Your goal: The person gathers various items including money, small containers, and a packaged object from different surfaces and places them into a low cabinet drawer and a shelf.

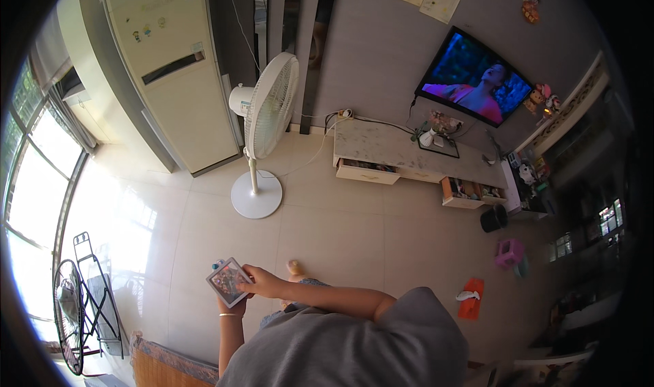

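Note:
A small grey-rimmed square frame is held tilted in front of my body. Its face looks like glass or clear plastic with a mottled, colourful picture or contents behind it, too small to make out. My left hand supports it from below and behind, most of the fingers hidden, with a bangle on the wrist. Gripping its right edge is my right hand, the thumb lying over the front. A small teal object shows just past the frame's upper left edge; whether it is attached, I cannot tell.
A white pedestal fan stands ahead on the tiled floor, its cord running to a marble-topped TV cabinet with drawers pulled out. A tall air conditioner is behind it. Left are a folded metal rack and a black fan; right, a purple stool.

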A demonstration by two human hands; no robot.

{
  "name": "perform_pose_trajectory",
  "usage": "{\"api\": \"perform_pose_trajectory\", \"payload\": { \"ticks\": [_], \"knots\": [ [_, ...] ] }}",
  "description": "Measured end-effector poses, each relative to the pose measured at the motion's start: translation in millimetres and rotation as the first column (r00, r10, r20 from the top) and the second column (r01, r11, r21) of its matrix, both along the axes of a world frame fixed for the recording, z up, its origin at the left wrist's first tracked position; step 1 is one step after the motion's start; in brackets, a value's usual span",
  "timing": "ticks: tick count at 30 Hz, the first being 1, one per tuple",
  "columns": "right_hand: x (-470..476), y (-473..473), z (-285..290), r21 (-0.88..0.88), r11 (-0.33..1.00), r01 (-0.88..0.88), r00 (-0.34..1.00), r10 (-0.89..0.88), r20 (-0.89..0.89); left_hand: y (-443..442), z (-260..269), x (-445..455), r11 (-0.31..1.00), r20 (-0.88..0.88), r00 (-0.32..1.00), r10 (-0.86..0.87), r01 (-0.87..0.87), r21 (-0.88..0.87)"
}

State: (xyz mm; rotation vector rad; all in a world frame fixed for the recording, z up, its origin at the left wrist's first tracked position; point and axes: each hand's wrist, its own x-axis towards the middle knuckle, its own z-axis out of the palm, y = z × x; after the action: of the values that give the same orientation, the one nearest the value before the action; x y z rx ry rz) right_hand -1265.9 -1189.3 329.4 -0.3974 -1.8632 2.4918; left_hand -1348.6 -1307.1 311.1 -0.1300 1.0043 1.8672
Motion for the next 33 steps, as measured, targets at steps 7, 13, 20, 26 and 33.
{"api": "perform_pose_trajectory", "payload": {
  "ticks": [7,13,20,26,33],
  "knots": [
    [-70,18,22,-0.212,0.962,-0.171,0.984,0.177,0.011,-5,-27,-78,0.942,0.050,0.943,0.328,-0.331,0.058],
    [-151,75,22,-0.346,0.923,-0.170,0.979,0.199,0.051,-41,-8,-147,0.873,0.115,0.884,0.453,-0.466,0.143],
    [-275,115,16,-0.334,0.908,-0.254,0.934,0.320,0.161,-97,1,-179,0.581,0.095,0.599,0.795,-0.797,0.163],
    [-383,49,13,-0.360,0.797,-0.485,0.809,0.565,0.162,-141,10,-193,0.253,0.180,0.290,0.940,-0.946,0.204],
    [-524,-34,-9,-0.418,0.745,-0.520,0.763,0.625,0.165,-215,13,-315,0.068,0.327,0.306,0.894,-0.814,0.576]
  ]
}}
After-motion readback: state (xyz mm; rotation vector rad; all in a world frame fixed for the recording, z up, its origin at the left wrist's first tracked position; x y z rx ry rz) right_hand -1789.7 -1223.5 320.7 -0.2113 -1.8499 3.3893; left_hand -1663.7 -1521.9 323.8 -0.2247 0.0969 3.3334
